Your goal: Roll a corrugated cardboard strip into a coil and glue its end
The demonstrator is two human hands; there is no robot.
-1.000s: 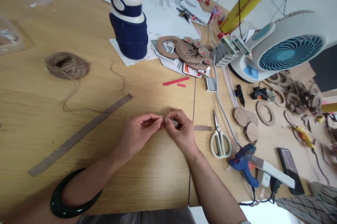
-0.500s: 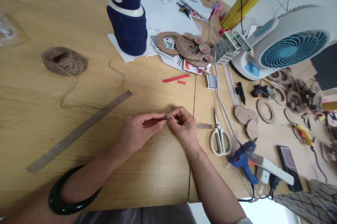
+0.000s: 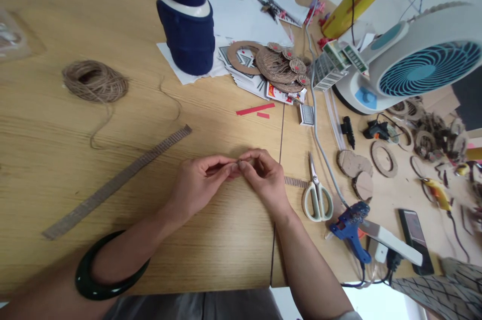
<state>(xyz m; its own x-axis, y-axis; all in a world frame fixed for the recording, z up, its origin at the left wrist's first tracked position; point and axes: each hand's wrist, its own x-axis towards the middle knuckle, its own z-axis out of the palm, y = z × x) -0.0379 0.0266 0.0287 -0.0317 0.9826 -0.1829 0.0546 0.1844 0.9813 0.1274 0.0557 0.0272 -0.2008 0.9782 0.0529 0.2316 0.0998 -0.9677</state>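
My left hand [image 3: 199, 179] and my right hand [image 3: 265, 174] meet fingertip to fingertip above the table. Both are closed in a pinch on a narrow corrugated cardboard strip, mostly hidden by the fingers. Beyond my right hand, the ribbed tail of the cardboard strip [image 3: 295, 182] sticks out toward the scissors [image 3: 317, 198]. The scissors lie with their pale handles toward me. A longer corrugated cardboard strip [image 3: 120, 179] lies slantwise to the left of my left hand. Two red paper strips [image 3: 256, 109] rest beyond my hands.
A twine coil [image 3: 95, 81] and a blue-and-white bottle [image 3: 188, 34] stand farther back. Cardboard rings and coiled discs [image 3: 276, 66] lie on playing cards. On the right are a blue glue gun [image 3: 350, 227], a power strip [image 3: 391, 242], a phone [image 3: 416, 240] and a fan [image 3: 414, 64].
My fingertips have shifted slightly against each other, still pinched together. The whole view has moved a little, so the things on the table appear slightly farther right.
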